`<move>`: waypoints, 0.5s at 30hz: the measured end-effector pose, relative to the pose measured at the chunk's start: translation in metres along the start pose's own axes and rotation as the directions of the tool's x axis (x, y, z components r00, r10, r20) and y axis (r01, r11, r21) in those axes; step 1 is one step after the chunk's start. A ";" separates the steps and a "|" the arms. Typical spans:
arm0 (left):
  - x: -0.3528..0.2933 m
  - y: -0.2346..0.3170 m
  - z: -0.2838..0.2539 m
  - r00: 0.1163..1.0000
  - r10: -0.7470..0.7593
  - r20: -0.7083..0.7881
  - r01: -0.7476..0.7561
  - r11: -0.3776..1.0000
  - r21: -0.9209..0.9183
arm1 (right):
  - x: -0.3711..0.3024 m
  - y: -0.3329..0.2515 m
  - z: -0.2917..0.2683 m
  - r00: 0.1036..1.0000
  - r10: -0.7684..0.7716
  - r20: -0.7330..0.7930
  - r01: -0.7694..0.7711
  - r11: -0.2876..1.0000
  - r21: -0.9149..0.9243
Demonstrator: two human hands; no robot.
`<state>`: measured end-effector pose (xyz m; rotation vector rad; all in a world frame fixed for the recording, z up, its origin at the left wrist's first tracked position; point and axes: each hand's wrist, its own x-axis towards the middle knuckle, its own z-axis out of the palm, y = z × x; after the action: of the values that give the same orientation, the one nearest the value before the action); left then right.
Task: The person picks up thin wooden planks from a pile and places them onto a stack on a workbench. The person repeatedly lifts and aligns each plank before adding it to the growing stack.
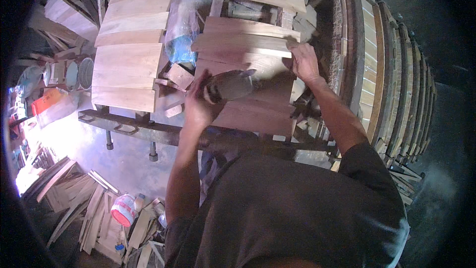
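Observation:
My left hand point(198, 106) is closed round a dark, rounded object point(230, 87), shaped like a small container with a pointed tip on its right side. Its exact kind I cannot make out. It is over the middle of a row of wooden boards point(238, 111) lying side by side in front of me. At the right end of these boards, my right hand point(303, 62) has its fingers closed on the edge of a pale wooden board point(248, 44). Part of that board lies in shadow, and my fingertips are partly hidden behind its end.
A second column of boards point(129, 54) lies to the left. Between the columns are a plastic-wrapped bundle point(186, 20) and wood offcuts point(178, 77). A metal beam point(158, 131) crosses the near side. Clamped panels point(369, 54) stand at right; scrap wood and a bucket point(124, 211) lie lower left.

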<state>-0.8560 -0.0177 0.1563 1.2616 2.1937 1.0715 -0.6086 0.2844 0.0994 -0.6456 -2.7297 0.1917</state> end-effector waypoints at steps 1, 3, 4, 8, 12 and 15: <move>-0.011 0.000 -0.007 0.998 -0.056 0.003 0.056 0.998 0.007 | -0.008 -0.009 -0.003 1.000 -0.010 0.011 0.010 1.000 0.007; -0.024 0.002 -0.018 0.989 -0.150 0.011 0.150 0.989 0.013 | -0.025 -0.007 0.013 1.000 -0.027 -0.012 0.027 1.000 0.016; -0.027 0.002 -0.022 0.989 -0.147 0.015 0.146 0.988 0.054 | -0.027 -0.009 0.019 0.997 -0.042 -0.066 0.043 0.999 0.011; -0.038 0.014 -0.026 0.991 -0.132 -0.017 0.132 0.991 -0.023 | -0.041 -0.012 0.039 0.997 0.031 -0.076 -0.029 0.999 0.028; -0.044 0.005 -0.017 0.984 -0.176 -0.013 0.175 0.982 -0.065 | -0.050 0.000 0.053 0.989 0.120 -0.088 -0.115 0.992 0.058; -0.043 0.000 -0.027 0.976 -0.202 0.084 0.217 0.943 -0.253 | -0.040 -0.005 0.046 0.978 0.197 -0.062 -0.188 0.974 0.127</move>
<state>-0.8511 -0.0659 0.1712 0.9098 2.0114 1.1753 -0.5928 0.2588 0.0456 -0.8654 -2.5605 0.3679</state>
